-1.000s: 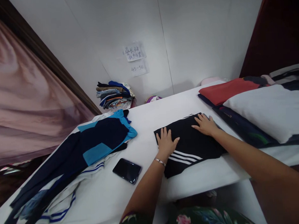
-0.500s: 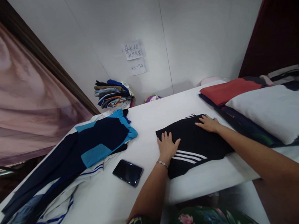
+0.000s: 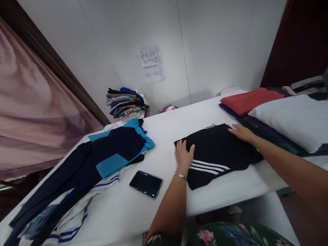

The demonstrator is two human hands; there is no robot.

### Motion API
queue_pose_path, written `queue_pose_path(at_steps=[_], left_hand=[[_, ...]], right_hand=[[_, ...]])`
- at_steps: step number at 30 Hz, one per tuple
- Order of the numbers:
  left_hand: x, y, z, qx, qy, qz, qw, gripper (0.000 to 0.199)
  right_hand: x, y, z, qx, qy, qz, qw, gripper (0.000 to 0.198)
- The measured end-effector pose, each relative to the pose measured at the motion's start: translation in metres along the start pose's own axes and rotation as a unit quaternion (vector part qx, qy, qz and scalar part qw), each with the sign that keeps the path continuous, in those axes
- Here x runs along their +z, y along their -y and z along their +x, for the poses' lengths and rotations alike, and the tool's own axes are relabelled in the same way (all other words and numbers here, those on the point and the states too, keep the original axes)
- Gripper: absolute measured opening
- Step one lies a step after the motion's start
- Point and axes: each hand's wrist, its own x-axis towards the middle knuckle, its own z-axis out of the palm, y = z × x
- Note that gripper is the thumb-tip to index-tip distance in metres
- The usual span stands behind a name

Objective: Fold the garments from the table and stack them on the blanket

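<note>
A black garment with white stripes (image 3: 213, 149) lies folded on the white table in front of me. My left hand (image 3: 184, 154) rests on its left edge, fingers spread, a bracelet at the wrist. My right hand (image 3: 243, 132) touches the garment's far right part with its fingers stretched out. Neither hand grips the cloth. Left of my left hand lies a dark phone (image 3: 146, 183), screen up. Farther left, a navy and light-blue long-sleeved top (image 3: 118, 143) is laid out over other clothes, among them a white one with blue stripes (image 3: 73, 225).
Folded clothes fill the table's right side, with a red piece (image 3: 253, 100) and a white piece (image 3: 292, 116) on top. Beyond the far edge stands a clothes stack (image 3: 127, 103). Paper notes (image 3: 151, 56) hang on the wall; a pink curtain (image 3: 28, 108) hangs at left.
My right hand has slid a little to the right across the black garment, toward its edge. My left hand stays on the left edge. The view has shifted slightly.
</note>
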Motion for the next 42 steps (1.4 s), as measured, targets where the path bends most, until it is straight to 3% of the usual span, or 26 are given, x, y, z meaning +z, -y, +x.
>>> queue_pose_path(at_steps=[4, 8, 13, 17, 19, 21, 23, 26, 29, 35, 38, 42], left_hand=[[-0.015, 0.016, 0.010, -0.112, -0.037, -0.061, 0.991, 0.057], [-0.019, 0.024, 0.016, -0.170, -0.001, -0.166, 0.971, 0.059], [-0.014, 0.028, 0.020, -0.165, 0.019, -0.287, 0.943, 0.050], [-0.023, 0.040, 0.025, -0.177, -0.023, -0.279, 0.943, 0.057], [-0.030, 0.047, 0.025, -0.193, -0.013, -0.231, 0.954, 0.057], [-0.034, 0.052, 0.024, -0.199, 0.013, -0.185, 0.962, 0.053], [-0.036, 0.052, 0.022, -0.198, 0.027, -0.156, 0.967, 0.050], [-0.038, 0.047, 0.018, -0.198, 0.032, -0.120, 0.972, 0.051], [-0.040, 0.040, 0.017, -0.210, 0.037, -0.101, 0.972, 0.054], [-0.043, 0.038, 0.015, -0.220, 0.041, -0.095, 0.970, 0.059], [-0.041, 0.039, 0.015, -0.216, 0.037, -0.093, 0.971, 0.059], [-0.038, 0.039, 0.013, -0.204, 0.033, -0.080, 0.975, 0.058]], right_hand=[[-0.010, -0.018, -0.023, 0.051, -0.009, 0.039, 0.998, 0.079], [-0.011, -0.017, -0.037, 0.088, -0.020, 0.124, 0.988, 0.085], [-0.008, -0.002, -0.047, 0.093, 0.002, 0.240, 0.966, 0.082], [0.002, 0.012, -0.063, 0.032, 0.041, 0.310, 0.949, 0.068], [0.009, 0.018, -0.070, -0.009, 0.023, 0.262, 0.965, 0.059], [0.013, 0.020, -0.074, -0.032, -0.010, 0.136, 0.990, 0.054], [0.013, 0.022, -0.075, -0.039, -0.031, 0.010, 0.999, 0.057], [0.008, 0.030, -0.070, -0.085, -0.069, -0.098, 0.989, 0.065], [0.006, 0.059, -0.065, -0.191, -0.094, -0.115, 0.970, 0.067], [0.031, 0.141, -0.048, -0.309, 0.021, -0.114, 0.944, 0.072], [0.045, 0.147, -0.030, -0.273, 0.070, -0.131, 0.951, 0.075], [0.059, 0.131, -0.010, -0.226, 0.094, -0.131, 0.961, 0.077]])
